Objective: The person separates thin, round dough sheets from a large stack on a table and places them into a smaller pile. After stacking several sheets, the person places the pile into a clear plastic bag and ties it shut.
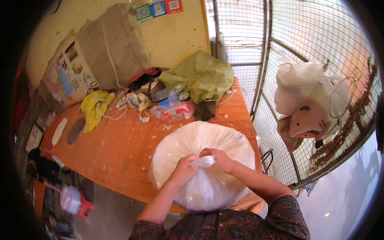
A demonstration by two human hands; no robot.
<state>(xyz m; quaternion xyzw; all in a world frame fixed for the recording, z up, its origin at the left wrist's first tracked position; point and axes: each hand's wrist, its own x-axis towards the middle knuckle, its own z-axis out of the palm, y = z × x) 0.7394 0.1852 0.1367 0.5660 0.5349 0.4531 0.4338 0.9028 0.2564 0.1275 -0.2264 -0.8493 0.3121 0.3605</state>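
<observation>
A large clear plastic bag (174, 142), full of a pale cream material that I cannot make out, sits at the front right of the orange-covered table (120, 150). Its gathered neck (207, 161) is twisted into a band above the middle of the bag. My left hand (186, 168) grips this neck from the left. On the other side, my right hand (220, 160) is closed around it, with some fingers hidden behind the plastic. The bag's near side rests close against my dark patterned shirt (216, 223).
Along the wall lie an olive-green sheet (198, 78), a clear bag with red print (175, 111), a yellow cloth (96, 106) and cables. Wire mesh (288, 99) bounds the right, hung with plastic bags (303, 87). A red stool (85, 205) stands at lower left, near another person (45, 168).
</observation>
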